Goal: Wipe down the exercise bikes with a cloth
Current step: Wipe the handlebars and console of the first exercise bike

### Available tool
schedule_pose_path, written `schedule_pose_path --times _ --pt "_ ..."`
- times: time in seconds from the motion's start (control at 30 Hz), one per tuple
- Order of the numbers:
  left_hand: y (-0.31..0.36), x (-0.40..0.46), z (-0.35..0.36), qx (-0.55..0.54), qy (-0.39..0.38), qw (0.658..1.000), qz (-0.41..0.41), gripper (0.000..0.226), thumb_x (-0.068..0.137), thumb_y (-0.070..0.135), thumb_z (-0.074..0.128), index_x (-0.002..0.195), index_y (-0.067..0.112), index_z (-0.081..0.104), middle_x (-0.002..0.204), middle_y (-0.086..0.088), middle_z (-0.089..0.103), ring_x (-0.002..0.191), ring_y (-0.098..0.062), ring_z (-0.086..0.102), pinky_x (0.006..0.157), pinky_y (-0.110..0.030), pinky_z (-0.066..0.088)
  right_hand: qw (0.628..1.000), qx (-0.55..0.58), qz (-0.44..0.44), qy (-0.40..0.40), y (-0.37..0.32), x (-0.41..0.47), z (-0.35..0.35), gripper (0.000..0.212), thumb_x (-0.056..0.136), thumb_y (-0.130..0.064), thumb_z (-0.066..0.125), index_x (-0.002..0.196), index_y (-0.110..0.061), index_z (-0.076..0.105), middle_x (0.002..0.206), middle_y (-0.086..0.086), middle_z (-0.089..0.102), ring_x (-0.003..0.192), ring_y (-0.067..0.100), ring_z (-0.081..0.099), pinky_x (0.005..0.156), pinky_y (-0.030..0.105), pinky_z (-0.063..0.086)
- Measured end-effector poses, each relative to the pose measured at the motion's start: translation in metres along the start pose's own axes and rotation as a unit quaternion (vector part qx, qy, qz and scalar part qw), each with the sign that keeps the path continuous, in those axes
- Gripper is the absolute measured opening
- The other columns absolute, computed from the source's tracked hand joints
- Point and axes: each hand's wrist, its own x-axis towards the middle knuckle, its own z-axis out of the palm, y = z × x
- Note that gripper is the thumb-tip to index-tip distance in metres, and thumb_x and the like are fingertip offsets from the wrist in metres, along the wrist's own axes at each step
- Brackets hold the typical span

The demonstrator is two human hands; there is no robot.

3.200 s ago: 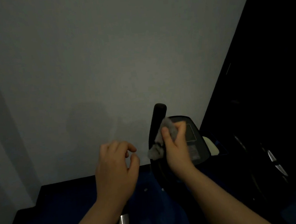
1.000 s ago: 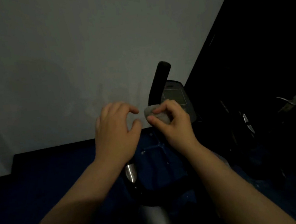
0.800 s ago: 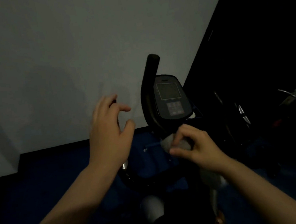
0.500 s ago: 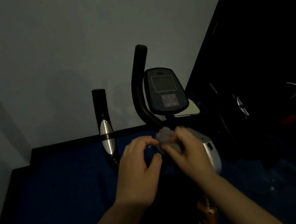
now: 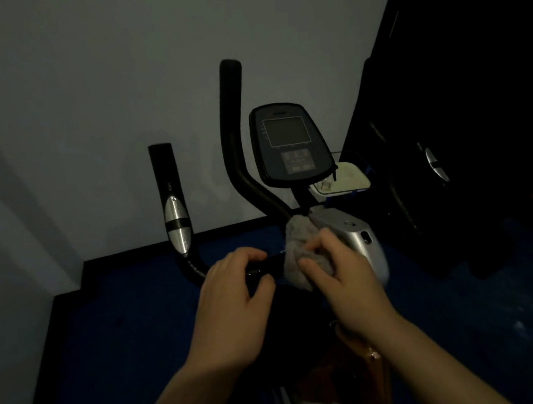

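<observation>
Dim room — left hand (image 5: 233, 306) wraps the exercise bike's handlebar (image 5: 265, 268), fingers clenched round it. Right hand (image 5: 347, 278) grasps the grey cloth (image 5: 298, 241), pressed on the bar just below the console (image 5: 289, 144).

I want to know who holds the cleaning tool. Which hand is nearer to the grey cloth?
Right. The right hand presses the grey cloth onto the handlebar near the centre post. The left hand grips the bar beside it, apart from the cloth.
</observation>
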Motion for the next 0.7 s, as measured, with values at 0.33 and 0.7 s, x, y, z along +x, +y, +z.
schedule_pose_path --times 0.33,0.7 --pt "-0.002 0.001 0.002 0.011 0.010 1.000 0.003 0.020 0.089 0.030 0.053 0.106 0.037 0.056 0.098 0.024 0.052 0.097 0.003 0.050 0.088 -0.030 0.045 0.990 0.055 0.071 0.110 -0.005 -0.022 0.025 0.018 0.086 -0.042 0.060 0.076 -0.039 0.046 0.080 -0.011 0.059 0.076 0.003 0.059 0.063 0.019 0.046" --pt "-0.004 0.004 0.004 0.024 0.007 1.000 -0.006 0.020 0.087 0.028 0.055 0.105 0.037 0.058 0.100 0.025 0.053 0.099 0.002 0.050 0.079 -0.019 0.040 0.956 0.180 0.169 0.160 -0.008 -0.045 0.034 0.013 0.088 -0.042 0.058 0.082 -0.037 0.048 0.077 -0.008 0.062 0.071 0.001 0.062 0.057 0.023 0.049"
